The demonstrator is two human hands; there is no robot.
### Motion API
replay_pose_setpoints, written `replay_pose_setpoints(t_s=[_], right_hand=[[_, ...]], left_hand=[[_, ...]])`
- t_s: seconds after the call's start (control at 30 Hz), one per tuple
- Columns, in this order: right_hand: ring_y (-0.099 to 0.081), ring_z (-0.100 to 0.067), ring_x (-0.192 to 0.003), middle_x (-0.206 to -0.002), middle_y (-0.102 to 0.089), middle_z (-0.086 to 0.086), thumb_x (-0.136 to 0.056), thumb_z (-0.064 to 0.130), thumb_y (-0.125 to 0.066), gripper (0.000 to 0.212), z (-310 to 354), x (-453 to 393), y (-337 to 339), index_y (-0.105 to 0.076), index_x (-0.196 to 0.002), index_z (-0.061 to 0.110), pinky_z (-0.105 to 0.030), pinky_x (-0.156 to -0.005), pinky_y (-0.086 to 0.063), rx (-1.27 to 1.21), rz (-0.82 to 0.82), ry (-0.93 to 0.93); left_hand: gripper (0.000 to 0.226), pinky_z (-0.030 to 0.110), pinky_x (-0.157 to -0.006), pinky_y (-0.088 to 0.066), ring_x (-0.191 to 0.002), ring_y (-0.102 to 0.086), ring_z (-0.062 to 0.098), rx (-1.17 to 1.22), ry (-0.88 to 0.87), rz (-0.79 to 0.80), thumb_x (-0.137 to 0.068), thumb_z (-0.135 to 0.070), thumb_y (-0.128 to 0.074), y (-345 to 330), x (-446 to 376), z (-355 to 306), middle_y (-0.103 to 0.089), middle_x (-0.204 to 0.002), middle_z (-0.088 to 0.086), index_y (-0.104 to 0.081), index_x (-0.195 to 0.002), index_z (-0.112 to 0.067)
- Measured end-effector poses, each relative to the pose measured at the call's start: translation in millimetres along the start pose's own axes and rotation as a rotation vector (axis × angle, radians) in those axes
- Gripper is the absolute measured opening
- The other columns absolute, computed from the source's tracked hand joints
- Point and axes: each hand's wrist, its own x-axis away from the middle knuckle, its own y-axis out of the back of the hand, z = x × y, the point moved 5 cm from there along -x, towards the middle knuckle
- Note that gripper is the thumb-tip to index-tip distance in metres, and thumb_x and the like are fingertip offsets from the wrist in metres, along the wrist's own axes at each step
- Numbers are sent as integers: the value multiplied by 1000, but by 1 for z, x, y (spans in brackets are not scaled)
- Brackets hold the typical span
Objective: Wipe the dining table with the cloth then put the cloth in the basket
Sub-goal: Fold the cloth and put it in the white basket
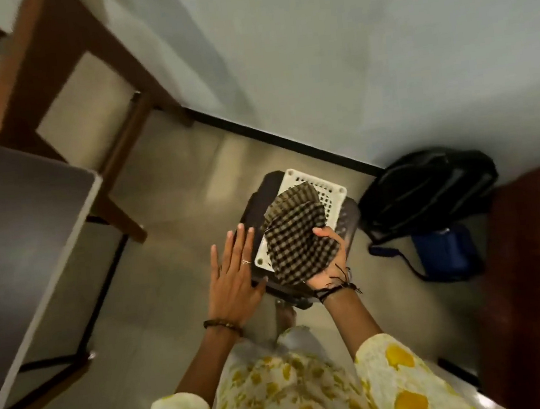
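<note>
A brown-and-cream checked cloth [295,235], folded, lies in my right hand [331,264], which grips it from below, palm up. The cloth hangs right above a white perforated plastic basket [331,190] that sits on a dark stool [261,202] on the floor. My left hand [234,275] hovers flat with fingers spread just left of the cloth and holds nothing. The dark dining table [23,239] with a pale edge fills the left side of the view.
A wooden chair [82,101] stands behind the table by the wall. A black backpack [428,186] and a blue bag [445,251] lie on the tiled floor right of the basket. A dark red seat [539,274] fills the right edge.
</note>
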Motion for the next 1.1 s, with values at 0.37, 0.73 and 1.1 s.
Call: replay_pose_setpoints(t_s=[0.37,0.73,1.1], right_hand=[[-57,-31,-94,-102,-64,-14,-42,12,-75,66,48,-51,88,-61,-106,5,-46,-95,-40,-240,-165,196],[5,-20,-145,-158,0,-4,-98,42,-34,66,12,-149,122,0,-149,18,-48,-111,14,1912,-500,373],[-28,-23,-139,-150,-35,-8,-91,49,-24,65,-4,-132,106,-30,-143,11,-48,-114,7,2581,-166,609]], left_hand=[[117,51,-111,-6,-133,-33,32,-211,-214,275,-46,-46,-86,-98,-84,-1,-37,-144,15,-26,-141,-11],[129,52,-99,29,-133,13,30,-302,-232,487,-47,-64,-77,-170,-103,52,4,-149,8,0,-141,-19],[73,38,-112,1,-135,-21,24,-167,-76,129,-81,-36,-58,-135,-58,52,-35,-145,15,-26,-141,-7]])
